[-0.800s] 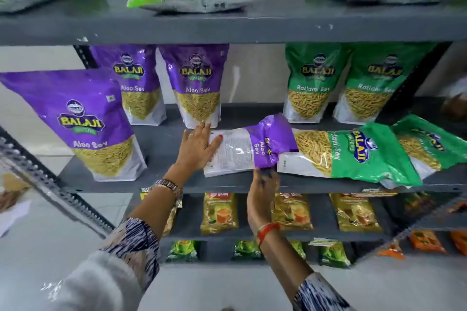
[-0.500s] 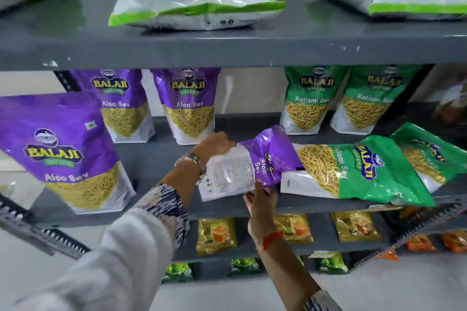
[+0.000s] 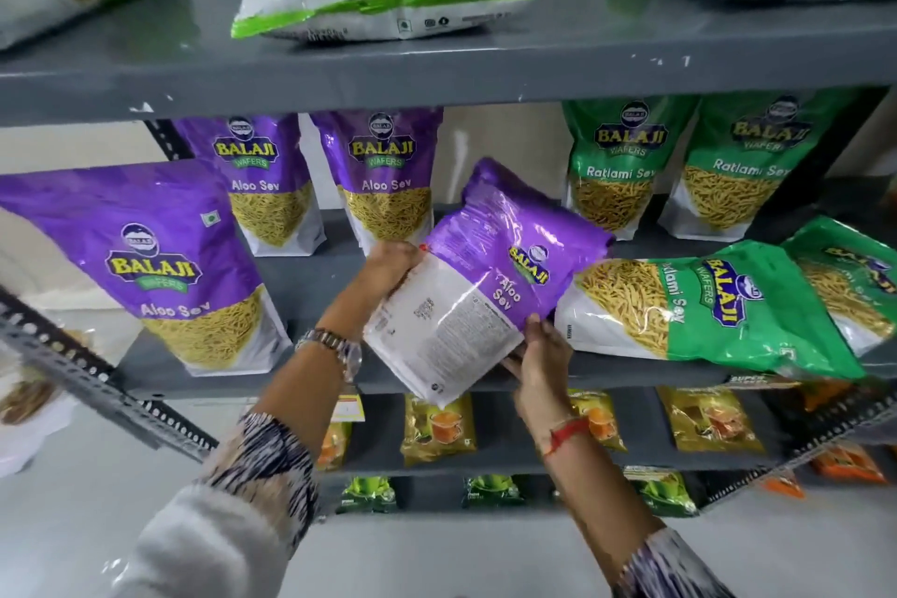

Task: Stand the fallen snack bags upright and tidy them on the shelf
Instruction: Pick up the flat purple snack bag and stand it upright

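A purple Aloo Sev bag (image 3: 490, 277) is lifted off the middle shelf (image 3: 310, 277), tilted with its white back panel facing me. My left hand (image 3: 390, 265) grips its left edge and my right hand (image 3: 539, 354) holds its lower right edge. To its right, two green Ratlami Sev bags lie flat on the shelf, one nearer the middle (image 3: 704, 306) and one at the far right (image 3: 844, 277). Three purple bags stand upright at left: a front one (image 3: 145, 262) and two behind (image 3: 262, 180) (image 3: 388, 175). Two green bags (image 3: 621, 165) (image 3: 742, 170) stand at the back right.
The upper shelf (image 3: 437, 73) overhangs closely above, with white-and-green bags (image 3: 383, 0) lying on it. Lower shelves hold small yellow packets (image 3: 437, 427) and green packets (image 3: 490, 490). A perforated metal upright (image 3: 97, 379) slants across the left.
The fallen purple bag has been picked up from lying flat and tilted toward upright. My left hand went from resting on the shelf to gripping it; my right hand closed on its lower edge.
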A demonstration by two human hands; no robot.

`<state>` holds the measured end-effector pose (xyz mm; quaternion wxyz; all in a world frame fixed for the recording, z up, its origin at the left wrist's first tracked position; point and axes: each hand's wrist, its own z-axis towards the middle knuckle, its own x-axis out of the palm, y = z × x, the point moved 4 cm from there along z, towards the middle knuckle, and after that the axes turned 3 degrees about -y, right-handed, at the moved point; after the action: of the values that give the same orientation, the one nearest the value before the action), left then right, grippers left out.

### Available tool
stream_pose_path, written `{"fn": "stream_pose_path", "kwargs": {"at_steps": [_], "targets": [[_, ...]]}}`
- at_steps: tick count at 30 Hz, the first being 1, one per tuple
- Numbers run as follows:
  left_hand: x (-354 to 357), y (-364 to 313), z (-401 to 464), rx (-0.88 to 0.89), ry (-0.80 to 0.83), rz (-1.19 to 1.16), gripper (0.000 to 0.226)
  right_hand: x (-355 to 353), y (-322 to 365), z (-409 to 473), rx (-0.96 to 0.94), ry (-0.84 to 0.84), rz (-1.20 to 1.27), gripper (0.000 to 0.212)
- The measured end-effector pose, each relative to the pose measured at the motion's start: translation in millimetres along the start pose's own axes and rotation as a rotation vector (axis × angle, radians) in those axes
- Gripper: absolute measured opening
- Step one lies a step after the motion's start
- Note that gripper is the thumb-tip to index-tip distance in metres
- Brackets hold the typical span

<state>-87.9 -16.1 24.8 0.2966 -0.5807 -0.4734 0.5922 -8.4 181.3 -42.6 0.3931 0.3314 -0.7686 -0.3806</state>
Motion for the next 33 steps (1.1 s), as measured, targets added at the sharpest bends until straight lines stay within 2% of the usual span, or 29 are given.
{"fn": "stream_pose_path", "kwargs": {"at_steps": [4, 9, 12, 15, 18, 19, 22, 24, 27, 29, 30, 33], "targets": [[-15.0, 1.0, -53.8, -0.052, -0.171, -0.252, 0.027, -3.0, 25.6, -0.4, -0.175, 0.052, -0.083, 0.026], [-10.2, 2.8, -111.8, 0.006, -0.226, -0.482, 0.024, -13.2, 46.3, -12.1, -0.297, 0.145, -0.129, 0.028], [-5.1, 5.9, -129.0, 0.009, -0.256, -0.507, 0.027, -16.7, 51.9, -21.3, -0.345, 0.169, -0.153, 0.029], [-3.5, 16.5, -132.0, -0.046, -0.309, -0.472, 0.029, -19.8, 54.7, -31.2, -0.409, 0.183, -0.189, 0.027], [3.2, 18.2, -136.9, -0.097, -0.416, -0.422, 0.018, -18.7, 68.8, -54.0, -0.614, 0.167, -0.304, 0.026], [4.5, 11.7, -142.1, -0.075, -0.483, -0.391, 0.007, -16.6, 72.6, -61.1, -0.697, 0.137, -0.379, 0.027], [8.0, -27.4, -163.5, 0.117, -0.656, -0.401, 0.022, -10.0, 77.5, -72.1, -0.935, 0.069, -0.642, 0.033], [12.8, -54.8, -172.9, 0.213, -0.632, -0.372, 0.027, -7.9, 77.9, -74.4, -1.030, 0.088, -0.744, 0.034], [24.1, -81.0, -172.7, 0.133, -0.470, -0.248, 0.056, -7.0, 77.7, -82.0, -1.173, 0.074, -0.842, 0.036], [29.4, -93.4, -168.5, 0.121, -0.432, -0.071, 0.069, -4.8, 75.8, -92.8, -1.255, 0.065, -0.869, 0.034], [31.0, -98.1, -165.7, 0.148, -0.442, 0.030, 0.066, -4.6, 73.4, -96.8, -1.267, 0.075, -0.875, 0.032], [31.5, -107.8, -158.6, 0.254, -0.492, 0.316, 0.028, -8.6, 61.4, -104.4, -1.292, 0.093, -0.926, 0.036]]}}
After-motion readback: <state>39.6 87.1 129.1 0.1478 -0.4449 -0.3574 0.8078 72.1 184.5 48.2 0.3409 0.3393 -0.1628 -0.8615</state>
